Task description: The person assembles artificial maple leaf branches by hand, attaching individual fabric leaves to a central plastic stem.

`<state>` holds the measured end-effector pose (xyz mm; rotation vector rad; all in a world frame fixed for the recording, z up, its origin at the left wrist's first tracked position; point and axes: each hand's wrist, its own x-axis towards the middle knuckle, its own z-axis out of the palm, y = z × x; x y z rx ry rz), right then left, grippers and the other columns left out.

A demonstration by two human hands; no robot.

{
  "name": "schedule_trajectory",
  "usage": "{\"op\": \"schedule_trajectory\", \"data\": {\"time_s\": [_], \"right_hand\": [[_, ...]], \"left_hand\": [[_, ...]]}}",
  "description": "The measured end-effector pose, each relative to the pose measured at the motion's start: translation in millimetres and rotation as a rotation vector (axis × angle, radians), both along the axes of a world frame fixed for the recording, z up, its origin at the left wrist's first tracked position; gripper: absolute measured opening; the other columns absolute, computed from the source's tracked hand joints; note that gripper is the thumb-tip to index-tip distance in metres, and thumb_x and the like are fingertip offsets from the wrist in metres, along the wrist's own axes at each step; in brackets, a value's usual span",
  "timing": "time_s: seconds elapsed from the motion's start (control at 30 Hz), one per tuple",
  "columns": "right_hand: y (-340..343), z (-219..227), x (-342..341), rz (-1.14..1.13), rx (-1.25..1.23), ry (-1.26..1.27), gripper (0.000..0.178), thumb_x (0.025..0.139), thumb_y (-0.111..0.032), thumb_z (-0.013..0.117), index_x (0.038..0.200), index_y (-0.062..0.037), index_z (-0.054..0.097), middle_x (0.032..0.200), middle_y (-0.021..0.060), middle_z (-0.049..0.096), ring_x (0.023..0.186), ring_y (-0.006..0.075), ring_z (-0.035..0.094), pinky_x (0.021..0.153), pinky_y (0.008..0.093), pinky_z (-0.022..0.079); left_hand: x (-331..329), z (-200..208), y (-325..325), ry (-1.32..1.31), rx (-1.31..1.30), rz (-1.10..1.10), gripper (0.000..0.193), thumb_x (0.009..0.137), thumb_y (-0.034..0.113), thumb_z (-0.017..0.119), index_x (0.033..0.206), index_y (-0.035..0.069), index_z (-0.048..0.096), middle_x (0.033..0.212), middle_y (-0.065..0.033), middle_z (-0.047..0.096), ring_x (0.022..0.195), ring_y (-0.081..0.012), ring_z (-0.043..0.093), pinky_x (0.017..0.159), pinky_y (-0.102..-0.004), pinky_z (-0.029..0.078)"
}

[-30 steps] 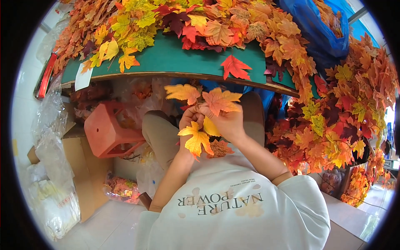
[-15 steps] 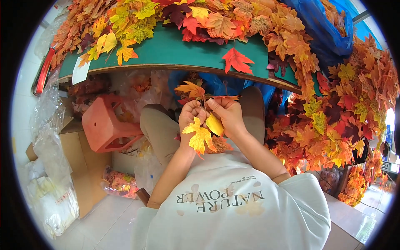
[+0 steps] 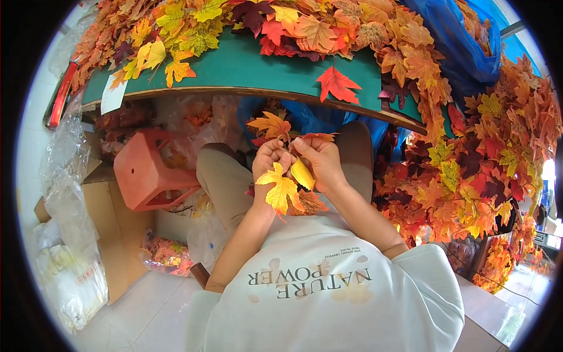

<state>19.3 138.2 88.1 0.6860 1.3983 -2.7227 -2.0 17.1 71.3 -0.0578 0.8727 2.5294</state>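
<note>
At nine o'clock a red stool (image 3: 138, 170) stands beside the person's leg; a dropped leaf could lodge behind it, out of easy reach. Near the centre, the left hand (image 3: 271, 161) has its fingers curled inward, pinching the leaf cluster (image 3: 280, 186) near its stems. The exact contact is hidden; if that pinch slackens, the cluster could twist or slip. Held between both hands, it has a yellow leaf drooping toward six o'clock, close to the shirt (image 3: 316, 246), where rubbing could crease it. The right hand (image 3: 322, 165) pinches the cluster too, thumb against forefinger; too hard a pull could break a stem. At one o'clock a red leaf (image 3: 337, 85) lies by the front edge of the green surface (image 3: 252, 73), where a brushing forearm could knock it down. Toward three o'clock hangs a dense leaf heap (image 3: 469, 167); the right elbow could snag it.
</note>
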Motion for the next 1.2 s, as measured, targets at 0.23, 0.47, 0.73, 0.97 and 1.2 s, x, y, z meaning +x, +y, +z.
{"op": "schedule_trajectory", "data": {"time_s": [0.23,0.47,0.73,0.97,1.2], "right_hand": [[-0.2,-1.1,-0.2,0.007,0.009,-0.005,0.014,0.085,-0.013,0.063,0.086,0.0013,0.061,0.079,0.0065,0.063,0.065,0.0120,0.060,0.059,0.0259,0.051],[-2.2,2.8,0.2,-0.012,-0.008,0.007,0.015,0.086,-0.013,0.063,0.086,0.0011,0.061,0.078,0.0060,0.063,0.065,0.0113,0.060,0.058,0.0252,0.051],[-2.2,4.9,-0.5,0.021,-0.021,-0.013,0.015,0.086,-0.014,0.063,0.086,0.0007,0.061,0.079,0.0057,0.063,0.066,0.0110,0.060,0.059,0.0248,0.051],[-6.1,-1.1,2.1,-0.072,0.118,0.085,0.023,0.079,-0.002,0.068,0.101,-0.0003,0.061,0.097,0.0033,0.062,0.087,0.0103,0.058,0.076,0.0250,0.049],[-10.7,3.1,1.1,-0.107,0.196,0.135,0.036,0.080,-0.002,0.067,0.114,0.0019,0.056,0.106,0.0048,0.060,0.094,0.0115,0.056,0.082,0.0253,0.047]], "left_hand": [[-0.6,1.1,-0.1,-0.015,0.014,-0.007,0.021,0.085,0.002,0.060,0.102,0.004,0.048,0.074,-0.0039,0.058,0.053,-0.0071,0.052,0.048,-0.0159,0.042],[0.5,4.2,1.8,-0.044,-0.126,0.011,0.020,0.084,0.001,0.060,0.101,0.004,0.049,0.072,-0.0029,0.057,0.053,-0.0063,0.051,0.047,-0.0159,0.041],[-0.5,3.7,2.2,-0.044,-0.165,0.035,0.019,0.084,-0.001,0.058,0.100,0.004,0.049,0.070,-0.0012,0.054,0.052,-0.0059,0.049,0.047,-0.0161,0.040],[0.4,1.3,1.7,0.033,-0.210,0.036,0.020,0.085,0.002,0.060,0.101,0.005,0.050,0.075,0.0002,0.054,0.055,-0.0038,0.049,0.047,-0.0150,0.039],[-1.9,1.3,2.0,0.068,-0.228,0.044,0.019,0.085,0.003,0.060,0.100,0.005,0.050,0.075,0.0007,0.054,0.055,-0.0031,0.048,0.047,-0.0147,0.038]]}}
